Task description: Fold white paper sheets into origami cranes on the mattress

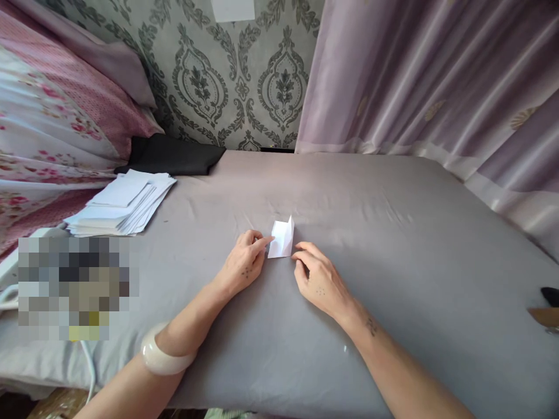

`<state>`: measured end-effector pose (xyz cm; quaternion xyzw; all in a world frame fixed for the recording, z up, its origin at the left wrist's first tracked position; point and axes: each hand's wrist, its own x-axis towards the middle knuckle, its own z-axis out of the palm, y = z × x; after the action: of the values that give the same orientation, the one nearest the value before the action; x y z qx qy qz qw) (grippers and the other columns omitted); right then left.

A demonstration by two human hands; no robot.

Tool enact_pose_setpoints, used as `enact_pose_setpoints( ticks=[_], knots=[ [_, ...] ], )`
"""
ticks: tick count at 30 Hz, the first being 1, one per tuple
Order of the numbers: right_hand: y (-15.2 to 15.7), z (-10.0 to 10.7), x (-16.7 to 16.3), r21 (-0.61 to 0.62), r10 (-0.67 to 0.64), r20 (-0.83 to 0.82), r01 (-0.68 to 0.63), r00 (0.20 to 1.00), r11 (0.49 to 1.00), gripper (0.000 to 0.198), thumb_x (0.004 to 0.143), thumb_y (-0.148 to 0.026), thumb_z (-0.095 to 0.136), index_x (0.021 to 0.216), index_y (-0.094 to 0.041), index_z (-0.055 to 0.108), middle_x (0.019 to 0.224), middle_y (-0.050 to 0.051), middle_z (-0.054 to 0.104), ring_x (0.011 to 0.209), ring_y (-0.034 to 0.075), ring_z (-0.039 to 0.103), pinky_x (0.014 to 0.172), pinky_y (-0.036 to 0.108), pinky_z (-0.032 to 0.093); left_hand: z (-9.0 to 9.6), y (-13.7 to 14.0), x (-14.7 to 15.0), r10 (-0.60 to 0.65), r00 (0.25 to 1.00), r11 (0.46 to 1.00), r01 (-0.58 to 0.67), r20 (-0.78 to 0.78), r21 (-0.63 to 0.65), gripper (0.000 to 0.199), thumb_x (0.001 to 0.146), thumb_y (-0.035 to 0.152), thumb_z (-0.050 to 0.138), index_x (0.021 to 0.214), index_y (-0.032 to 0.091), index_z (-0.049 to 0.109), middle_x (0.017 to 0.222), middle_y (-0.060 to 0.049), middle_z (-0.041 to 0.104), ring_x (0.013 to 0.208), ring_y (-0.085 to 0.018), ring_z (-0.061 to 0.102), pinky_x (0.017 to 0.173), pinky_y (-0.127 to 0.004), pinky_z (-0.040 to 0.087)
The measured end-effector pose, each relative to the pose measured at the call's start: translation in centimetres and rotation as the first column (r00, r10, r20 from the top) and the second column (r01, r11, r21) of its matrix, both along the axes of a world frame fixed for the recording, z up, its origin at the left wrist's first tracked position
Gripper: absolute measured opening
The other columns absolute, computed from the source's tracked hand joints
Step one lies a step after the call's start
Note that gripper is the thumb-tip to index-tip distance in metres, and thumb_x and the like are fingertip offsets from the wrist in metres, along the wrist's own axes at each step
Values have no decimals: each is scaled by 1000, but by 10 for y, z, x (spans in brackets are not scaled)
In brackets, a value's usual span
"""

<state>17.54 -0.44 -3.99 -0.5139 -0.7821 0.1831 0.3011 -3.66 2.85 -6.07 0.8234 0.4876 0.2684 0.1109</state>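
Observation:
A small folded piece of white paper (278,240) rests on the grey cloth, with one creased flap standing up along its right side. My left hand (245,260) holds its left edge, the index finger stretched over the paper and the other fingers curled. Whether the thumb is under the edge is hidden. Just off the paper's right edge, my right hand (318,273) is open, its fingers bent and apart from the thumb, with nothing seen between them. A pale bangle (163,355) is on my left forearm.
A stack of white paper (122,203) lies at the left, with a folded black cloth (174,154) behind it. A blurred-out patch and a white cable (89,366) are at the near left. Purple curtains (414,75) hang along the right. A dark-and-brown object (545,317) sits at the right edge.

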Motion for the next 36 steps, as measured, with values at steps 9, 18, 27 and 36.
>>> enact_pose_setpoints(
  ticks=[9,18,27,36],
  knots=[
    [-5,-2,4,-42,-188,-110,185,976,982,65,80,-24,56,140,-21,30,117,12,57,90,21,64,74,36,56,6,-2,18,-157,970,976,181,-183,123,31,94,17,44,113,29,66,130,-7,56,122,-29,43,97,-47,38],
    [23,-11,15,-195,-297,-221,257,929,947,33,92,-26,44,121,-18,56,103,10,70,90,21,67,84,37,51,15,-4,32,-261,954,964,267,-147,22,47,80,5,47,122,23,58,123,-5,65,119,-23,50,100,-42,32],
    [33,-12,27,-170,-229,-375,176,898,970,39,91,-18,42,129,-22,48,112,9,66,91,16,66,82,32,52,22,-4,39,-137,875,885,319,-464,340,27,95,9,43,113,18,61,113,-7,69,105,-23,56,86,-40,35],
    [0,12,16,48,-100,199,93,975,995,34,83,-2,43,95,-22,69,99,7,56,94,18,55,73,27,46,20,-8,58,-102,886,925,252,-453,285,23,91,8,44,100,14,64,125,-13,62,107,-26,57,89,-41,37]
  ],
)
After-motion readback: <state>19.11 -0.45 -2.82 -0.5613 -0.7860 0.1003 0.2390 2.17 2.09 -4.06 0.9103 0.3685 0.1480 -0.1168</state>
